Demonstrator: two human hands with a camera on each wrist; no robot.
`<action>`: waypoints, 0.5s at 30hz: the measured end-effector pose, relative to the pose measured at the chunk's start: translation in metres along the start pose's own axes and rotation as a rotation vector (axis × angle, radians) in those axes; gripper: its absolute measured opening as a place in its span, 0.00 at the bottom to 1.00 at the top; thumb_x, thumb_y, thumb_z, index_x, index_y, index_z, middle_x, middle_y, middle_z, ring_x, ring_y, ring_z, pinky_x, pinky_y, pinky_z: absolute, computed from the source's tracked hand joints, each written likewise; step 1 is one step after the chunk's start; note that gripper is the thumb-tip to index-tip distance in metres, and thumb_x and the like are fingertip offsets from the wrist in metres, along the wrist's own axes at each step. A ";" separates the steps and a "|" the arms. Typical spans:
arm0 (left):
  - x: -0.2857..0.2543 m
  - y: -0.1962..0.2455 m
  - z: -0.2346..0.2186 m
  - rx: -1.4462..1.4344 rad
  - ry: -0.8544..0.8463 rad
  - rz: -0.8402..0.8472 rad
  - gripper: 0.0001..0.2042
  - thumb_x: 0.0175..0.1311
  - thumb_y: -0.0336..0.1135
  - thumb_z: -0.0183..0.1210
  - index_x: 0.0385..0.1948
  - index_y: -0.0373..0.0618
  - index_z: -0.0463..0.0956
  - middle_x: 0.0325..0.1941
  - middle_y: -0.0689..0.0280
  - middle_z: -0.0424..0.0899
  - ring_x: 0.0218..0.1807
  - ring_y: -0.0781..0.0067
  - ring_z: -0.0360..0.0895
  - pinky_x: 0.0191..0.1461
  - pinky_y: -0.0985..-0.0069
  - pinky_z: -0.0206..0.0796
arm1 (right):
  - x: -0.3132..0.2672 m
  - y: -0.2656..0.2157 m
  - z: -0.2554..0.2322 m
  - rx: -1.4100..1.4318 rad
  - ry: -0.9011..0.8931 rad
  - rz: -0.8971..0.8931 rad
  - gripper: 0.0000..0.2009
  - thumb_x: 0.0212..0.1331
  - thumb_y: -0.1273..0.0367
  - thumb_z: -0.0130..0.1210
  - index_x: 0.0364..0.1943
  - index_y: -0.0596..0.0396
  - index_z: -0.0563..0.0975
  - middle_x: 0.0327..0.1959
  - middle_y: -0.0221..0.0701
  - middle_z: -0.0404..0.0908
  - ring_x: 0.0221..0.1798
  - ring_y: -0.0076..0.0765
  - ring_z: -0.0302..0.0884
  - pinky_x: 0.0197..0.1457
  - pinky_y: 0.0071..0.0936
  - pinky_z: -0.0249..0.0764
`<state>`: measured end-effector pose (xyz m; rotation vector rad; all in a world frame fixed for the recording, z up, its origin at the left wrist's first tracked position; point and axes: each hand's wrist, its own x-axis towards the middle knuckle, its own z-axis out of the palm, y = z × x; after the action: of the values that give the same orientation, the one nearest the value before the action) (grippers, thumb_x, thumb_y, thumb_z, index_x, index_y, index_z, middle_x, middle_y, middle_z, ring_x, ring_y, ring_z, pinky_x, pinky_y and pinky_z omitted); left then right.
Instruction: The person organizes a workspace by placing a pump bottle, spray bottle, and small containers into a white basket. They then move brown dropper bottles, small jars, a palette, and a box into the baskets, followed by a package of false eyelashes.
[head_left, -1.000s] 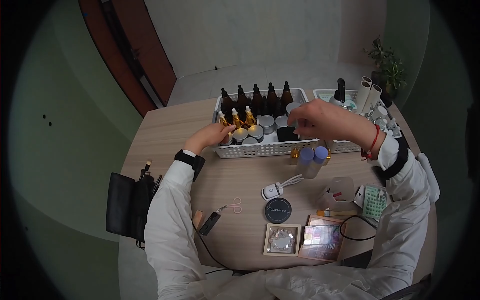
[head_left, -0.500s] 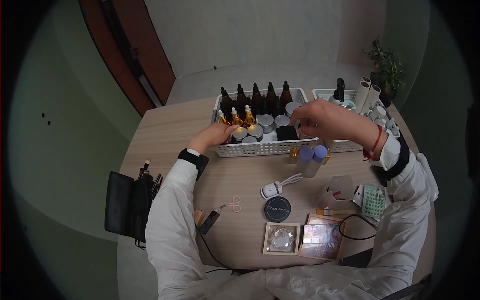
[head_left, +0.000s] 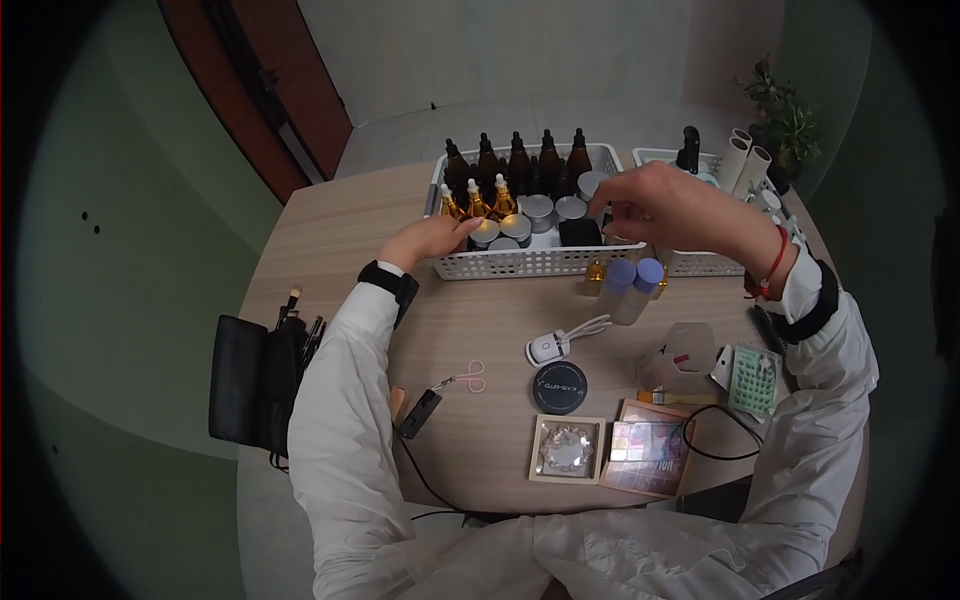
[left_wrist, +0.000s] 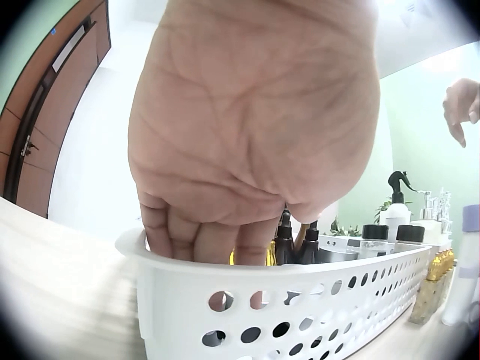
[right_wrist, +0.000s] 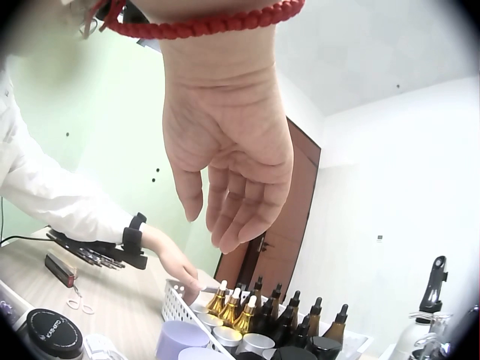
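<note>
Appearing higher now, the basket [head_left: 520, 264] lies below the right hand [head_left: 675, 208], loosely open, empty; left hand's [head_left: 428, 239] grip unclear.

Lilac caps [head_left: 634, 271], red bracelet [head_left: 772, 262]

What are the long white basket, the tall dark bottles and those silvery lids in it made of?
The basket is probably plastic: smooth, faintly glossy, with neat moulded-looking holes. The bottles look like brown-tinted glass, shiny, though plastic could look similar. The lids seem to be satin metal, from their grey sheen.
</note>
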<state>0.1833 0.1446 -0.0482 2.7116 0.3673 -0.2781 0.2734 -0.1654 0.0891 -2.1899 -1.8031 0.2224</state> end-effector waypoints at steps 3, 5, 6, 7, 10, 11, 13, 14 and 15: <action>0.003 0.000 0.000 0.014 -0.027 0.004 0.37 0.69 0.63 0.28 0.27 0.39 0.81 0.32 0.53 0.82 0.37 0.51 0.77 0.50 0.63 0.66 | -0.005 -0.009 -0.005 -0.067 0.000 0.018 0.11 0.53 0.76 0.57 0.41 0.58 0.78 0.28 0.38 0.80 0.30 0.35 0.80 0.34 0.29 0.75; 0.000 0.002 -0.001 -0.010 -0.006 0.035 0.37 0.69 0.63 0.28 0.28 0.39 0.81 0.34 0.53 0.82 0.39 0.52 0.77 0.51 0.63 0.66 | -0.012 -0.014 -0.009 -0.061 0.003 0.021 0.11 0.53 0.76 0.57 0.41 0.59 0.78 0.28 0.37 0.80 0.30 0.35 0.80 0.35 0.28 0.75; -0.003 0.000 -0.004 -0.045 0.028 0.050 0.36 0.69 0.62 0.30 0.31 0.39 0.81 0.35 0.52 0.82 0.40 0.52 0.77 0.51 0.64 0.66 | -0.015 -0.015 -0.010 -0.058 0.013 0.020 0.11 0.53 0.76 0.57 0.41 0.59 0.78 0.28 0.37 0.80 0.30 0.35 0.80 0.35 0.28 0.76; -0.011 0.004 -0.011 -0.062 0.075 0.050 0.34 0.69 0.62 0.32 0.33 0.39 0.80 0.35 0.53 0.82 0.40 0.52 0.77 0.50 0.64 0.66 | -0.020 -0.015 -0.010 -0.054 0.003 0.022 0.11 0.53 0.76 0.57 0.41 0.59 0.78 0.28 0.37 0.80 0.30 0.35 0.80 0.35 0.28 0.76; -0.058 0.027 -0.044 -0.023 0.136 0.093 0.26 0.70 0.55 0.41 0.44 0.38 0.77 0.39 0.55 0.81 0.42 0.59 0.77 0.48 0.70 0.68 | -0.034 -0.020 -0.008 -0.015 0.171 -0.141 0.09 0.50 0.77 0.59 0.37 0.60 0.76 0.24 0.37 0.79 0.26 0.38 0.78 0.31 0.30 0.74; -0.082 0.036 -0.054 -0.017 0.186 0.135 0.24 0.70 0.52 0.43 0.43 0.38 0.77 0.38 0.55 0.81 0.41 0.58 0.77 0.47 0.70 0.68 | -0.039 -0.024 -0.007 -0.001 0.154 -0.147 0.09 0.50 0.77 0.59 0.37 0.60 0.76 0.24 0.37 0.79 0.26 0.38 0.78 0.31 0.30 0.74; -0.130 0.051 -0.070 0.048 0.201 0.094 0.20 0.69 0.48 0.47 0.41 0.37 0.76 0.36 0.55 0.80 0.41 0.58 0.77 0.45 0.71 0.68 | -0.045 -0.029 -0.005 -0.020 0.152 -0.133 0.09 0.50 0.79 0.59 0.37 0.60 0.76 0.25 0.38 0.79 0.27 0.37 0.79 0.31 0.30 0.74; -0.153 0.053 -0.071 0.055 0.266 0.110 0.18 0.68 0.46 0.49 0.41 0.37 0.75 0.37 0.55 0.80 0.42 0.59 0.77 0.45 0.71 0.68 | -0.047 -0.035 -0.006 -0.064 0.092 -0.065 0.10 0.49 0.80 0.58 0.38 0.59 0.76 0.28 0.38 0.80 0.30 0.38 0.80 0.32 0.29 0.74; -0.175 0.052 -0.068 0.064 0.334 0.126 0.17 0.67 0.45 0.51 0.40 0.37 0.75 0.37 0.56 0.79 0.42 0.60 0.77 0.45 0.71 0.68 | -0.047 -0.038 -0.004 -0.051 0.080 -0.081 0.10 0.49 0.80 0.58 0.38 0.59 0.76 0.28 0.38 0.80 0.30 0.38 0.80 0.32 0.29 0.74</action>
<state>0.0426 0.0881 0.0741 2.8300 0.2806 0.2046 0.2293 -0.2056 0.1016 -2.1221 -1.8683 0.0715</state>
